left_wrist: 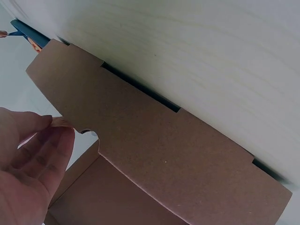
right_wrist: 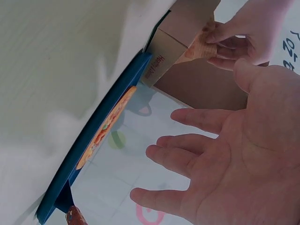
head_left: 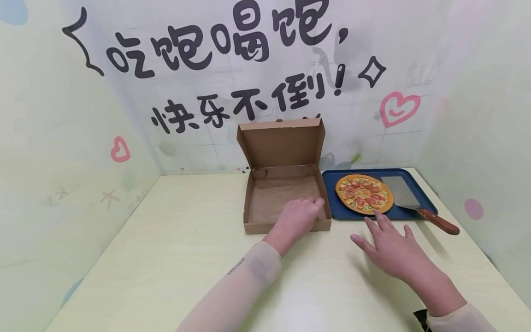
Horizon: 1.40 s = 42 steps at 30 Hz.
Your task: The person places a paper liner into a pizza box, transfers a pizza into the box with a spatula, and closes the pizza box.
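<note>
A cardboard pizza box [head_left: 280, 147] stands with its lid raised toward the back wall, and a sheet of brown paper [head_left: 274, 196] lines its bottom. My left hand [head_left: 299, 216] reaches over the box's front wall and pinches the paper near the front right corner. In the right wrist view, a crinkled bit of that paper [right_wrist: 202, 49] shows between thumb and fingertips. My right hand [head_left: 394, 251] hovers with fingers spread just in front of a blue tray [head_left: 424, 196], holding nothing. On the tray lies a pizza [head_left: 364, 193] with red toppings.
A pizza server's steel blade [head_left: 400, 191] lies on the tray beside the pizza; its wooden handle [head_left: 440, 222] sticks out over the tray's front right edge. The pale table [head_left: 178, 230] is enclosed by walls at left, back and right. The tray stands close beside the box.
</note>
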{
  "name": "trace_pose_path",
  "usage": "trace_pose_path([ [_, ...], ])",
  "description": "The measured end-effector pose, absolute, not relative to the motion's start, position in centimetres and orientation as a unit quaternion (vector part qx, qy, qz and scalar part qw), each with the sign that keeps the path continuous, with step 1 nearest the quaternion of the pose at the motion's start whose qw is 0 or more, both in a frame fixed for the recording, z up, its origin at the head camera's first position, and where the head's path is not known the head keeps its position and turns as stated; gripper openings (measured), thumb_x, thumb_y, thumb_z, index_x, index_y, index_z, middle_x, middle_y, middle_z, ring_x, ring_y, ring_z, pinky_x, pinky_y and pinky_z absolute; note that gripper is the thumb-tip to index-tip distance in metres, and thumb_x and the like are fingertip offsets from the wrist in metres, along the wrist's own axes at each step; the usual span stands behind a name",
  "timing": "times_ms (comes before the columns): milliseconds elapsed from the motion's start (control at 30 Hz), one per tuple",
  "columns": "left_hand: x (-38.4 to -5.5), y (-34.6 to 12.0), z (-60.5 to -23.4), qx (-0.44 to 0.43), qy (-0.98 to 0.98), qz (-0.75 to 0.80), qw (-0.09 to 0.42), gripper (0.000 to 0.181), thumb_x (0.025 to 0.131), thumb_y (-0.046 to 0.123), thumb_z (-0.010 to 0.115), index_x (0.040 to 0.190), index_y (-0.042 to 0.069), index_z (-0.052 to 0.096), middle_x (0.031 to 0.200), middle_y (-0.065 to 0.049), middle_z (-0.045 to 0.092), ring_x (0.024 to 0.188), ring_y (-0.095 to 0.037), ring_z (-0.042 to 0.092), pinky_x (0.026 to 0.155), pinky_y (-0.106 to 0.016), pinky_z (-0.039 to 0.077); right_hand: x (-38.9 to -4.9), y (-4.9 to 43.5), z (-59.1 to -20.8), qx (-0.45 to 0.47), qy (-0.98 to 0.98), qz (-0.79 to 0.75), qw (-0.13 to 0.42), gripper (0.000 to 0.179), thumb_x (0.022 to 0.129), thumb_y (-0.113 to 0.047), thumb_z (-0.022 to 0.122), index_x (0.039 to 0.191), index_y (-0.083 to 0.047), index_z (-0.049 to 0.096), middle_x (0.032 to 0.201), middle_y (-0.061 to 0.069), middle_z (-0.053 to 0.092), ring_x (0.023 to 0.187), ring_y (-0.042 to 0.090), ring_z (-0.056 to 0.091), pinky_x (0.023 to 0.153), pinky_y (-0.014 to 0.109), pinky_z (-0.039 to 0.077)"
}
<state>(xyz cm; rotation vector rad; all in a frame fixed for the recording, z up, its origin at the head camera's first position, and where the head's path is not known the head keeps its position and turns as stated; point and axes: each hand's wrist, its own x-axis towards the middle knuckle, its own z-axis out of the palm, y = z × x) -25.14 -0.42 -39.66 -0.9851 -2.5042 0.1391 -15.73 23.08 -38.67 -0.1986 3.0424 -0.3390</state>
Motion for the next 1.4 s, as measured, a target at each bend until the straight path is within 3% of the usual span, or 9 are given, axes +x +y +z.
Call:
trace_pose_path([
  [300,-25.0,-0.9,-39.5,-0.346,-0.91,0.073,0.215,0.012,0.102,0.007,0.066,0.104,0.018,0.071,0.088,0.002,0.074,0.074,-0.016,0.072,0.056,-0.03,0.057,-15.9,23.4,-38.1,-0.061,0.992,-0.106,0.036,0.095,0.106,-0.074,0.037,0.156,0.006,0.046,0.167,0.04,0.024,0.152,0.059,0.033,0.112,0.088,0.023],
  [633,-24.3,-1.2,-38.8,-0.341,-0.914,0.094,0.2,0.014,0.104,0.011,0.064,0.112,0.02,0.071,0.092,0.004,0.076,0.073,-0.013,0.07,0.054,-0.027,0.053,-16.3,23.5,-37.5,-0.036,0.988,-0.141,0.047,0.101,0.105,-0.076,0.034,0.156,0.011,0.041,0.166,0.043,0.021,0.152,0.062,0.026,0.114,0.089,0.017],
  [800,-23.4,-2.1,-37.9,-0.332,-0.918,0.09,0.198,0.009,0.105,0.013,0.065,0.108,0.02,0.071,0.091,0.004,0.074,0.07,-0.013,0.066,0.052,-0.026,0.05,-16.2,23.4,-37.2,-0.032,0.986,-0.156,0.054,0.103,0.105,-0.077,0.031,0.158,0.01,0.037,0.166,0.043,0.019,0.152,0.063,0.024,0.114,0.089,0.016],
  [900,-22.7,-2.8,-37.4,-0.32,-0.921,0.082,0.207,0.006,0.106,0.021,0.066,0.103,0.021,0.071,0.087,0.005,0.072,0.066,-0.012,0.063,0.049,-0.025,0.046,-16.1,23.4,-37.2,-0.03,0.984,-0.164,0.056,0.102,0.105,-0.077,0.031,0.159,0.01,0.036,0.167,0.043,0.018,0.152,0.064,0.023,0.114,0.089,0.015],
  [1067,-21.5,-4.3,-36.9,-0.3,-0.922,0.044,0.241,0.017,0.105,0.032,0.068,0.093,0.021,0.072,0.079,0.006,0.068,0.06,-0.012,0.058,0.046,-0.025,0.039,-16.1,23.4,-37.1,-0.029,0.983,-0.171,0.055,0.101,0.106,-0.076,0.031,0.16,0.009,0.034,0.167,0.044,0.016,0.152,0.065,0.022,0.114,0.089,0.014],
  [1233,-20.6,-6.2,-36.6,-0.291,-0.909,0.005,0.298,0.026,0.1,0.028,0.072,0.077,0.019,0.065,0.065,0.006,0.057,0.054,-0.013,0.052,0.044,-0.025,0.031,-16.0,23.5,-36.9,-0.029,0.98,-0.189,0.054,0.098,0.107,-0.073,0.033,0.162,0.009,0.031,0.168,0.044,0.012,0.153,0.065,0.017,0.114,0.09,0.01],
  [1300,-20.2,-7.0,-36.5,-0.287,-0.907,-0.003,0.309,0.029,0.099,0.028,0.074,0.075,0.018,0.062,0.063,0.006,0.055,0.054,-0.014,0.052,0.044,-0.025,0.033,-15.9,23.5,-36.7,-0.029,0.98,-0.191,0.053,0.098,0.107,-0.073,0.033,0.162,0.009,0.031,0.168,0.044,0.011,0.154,0.065,0.016,0.114,0.09,0.009],
  [1400,-19.6,-8.1,-36.2,-0.276,-0.908,-0.011,0.314,0.026,0.098,0.031,0.076,0.079,0.017,0.066,0.069,0.005,0.063,0.059,-0.017,0.061,0.047,-0.029,0.044,-15.8,23.5,-36.6,-0.029,0.98,-0.19,0.051,0.1,0.106,-0.074,0.033,0.162,0.009,0.031,0.168,0.044,0.011,0.154,0.064,0.016,0.114,0.089,0.008],
])
